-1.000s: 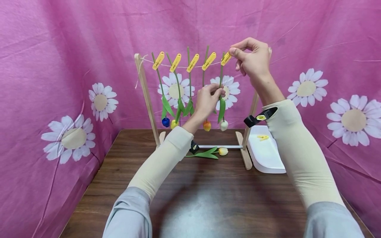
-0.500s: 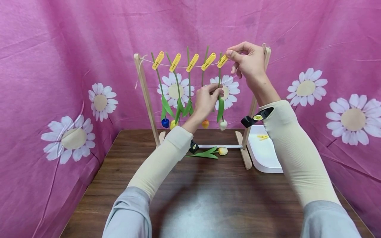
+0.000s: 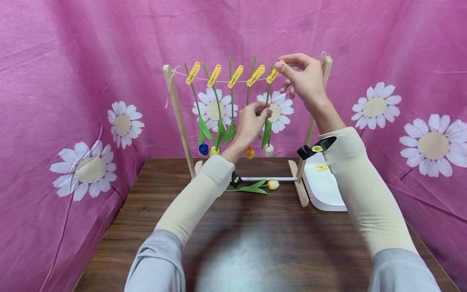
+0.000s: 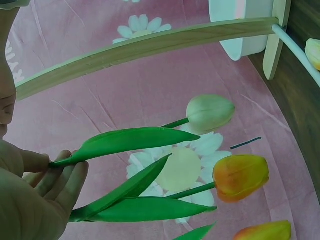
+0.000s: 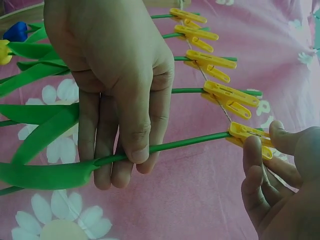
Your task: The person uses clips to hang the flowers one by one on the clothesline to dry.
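Note:
A white artificial tulip (image 4: 211, 113) hangs head down at the right end of the string. My left hand (image 3: 251, 123) pinches its green stem (image 5: 192, 141) between thumb and fingers, just above the leaf. Higher up, my right hand (image 3: 306, 77) holds the yellow clothespin (image 5: 245, 135) by its handle end; the clip sits over the string and the top of that stem. Farther left, several other tulips hang upside down from yellow clothespins, among them a blue one (image 3: 203, 149) and an orange one (image 4: 241, 178). One tulip there is partly hidden behind my left arm.
The string runs between two wooden posts (image 3: 178, 117). On the brown table (image 3: 255, 239) a pale yellow tulip (image 3: 273, 185) lies beside the stand's white bar (image 3: 270, 179). At the right stands a white tray (image 3: 321, 198) with a yellow clothespin (image 3: 321, 167) in it.
Both hands have shifted slightly left together with the white tulip and its clothespin. My right hand still holds the clip and my left the stem.

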Available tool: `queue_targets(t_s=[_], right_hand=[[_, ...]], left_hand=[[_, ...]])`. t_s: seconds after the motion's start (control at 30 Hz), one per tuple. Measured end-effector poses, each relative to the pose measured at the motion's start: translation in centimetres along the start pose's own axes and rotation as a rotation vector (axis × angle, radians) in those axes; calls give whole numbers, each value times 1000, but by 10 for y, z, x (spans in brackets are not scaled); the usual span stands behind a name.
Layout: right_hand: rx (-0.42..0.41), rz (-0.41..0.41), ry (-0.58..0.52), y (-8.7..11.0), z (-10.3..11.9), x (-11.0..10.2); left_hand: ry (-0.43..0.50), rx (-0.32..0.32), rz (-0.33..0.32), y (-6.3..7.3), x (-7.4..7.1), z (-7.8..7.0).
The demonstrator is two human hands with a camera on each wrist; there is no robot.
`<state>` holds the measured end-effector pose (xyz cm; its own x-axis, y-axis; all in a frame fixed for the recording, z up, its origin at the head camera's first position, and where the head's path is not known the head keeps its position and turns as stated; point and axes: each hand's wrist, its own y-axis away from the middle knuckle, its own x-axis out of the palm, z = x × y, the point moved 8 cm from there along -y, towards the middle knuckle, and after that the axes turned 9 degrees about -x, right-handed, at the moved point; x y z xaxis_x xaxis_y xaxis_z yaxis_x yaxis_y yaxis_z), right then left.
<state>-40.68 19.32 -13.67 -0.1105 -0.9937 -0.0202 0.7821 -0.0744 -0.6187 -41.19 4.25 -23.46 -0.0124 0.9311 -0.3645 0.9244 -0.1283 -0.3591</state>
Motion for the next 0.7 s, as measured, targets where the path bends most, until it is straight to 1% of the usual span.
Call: queue_targets(t_s=[0.1,0.17,0.33,0.4,0.53,0.6,0.7], right_hand=[[-33,4,48,3,2,0],[-57,-6,51,6,5,0],[-95,-60,-16,17,11,-5],[-110,-83,-28,21,13,-10],[-166,-131,-33,28,16,-23],[-195,-161,-55,31,16,-32],[-225,-209,-98,38,12,-44]], left_hand=[[-6,3,1,1,-1,0],[-4,3,0,2,-1,0],[3,-3,4,4,-3,0],[-5,-13,4,6,-6,0],[-12,-23,-3,11,-13,-1],[10,-27,-1,14,-17,-1],[43,-16,2,19,-23,0]])
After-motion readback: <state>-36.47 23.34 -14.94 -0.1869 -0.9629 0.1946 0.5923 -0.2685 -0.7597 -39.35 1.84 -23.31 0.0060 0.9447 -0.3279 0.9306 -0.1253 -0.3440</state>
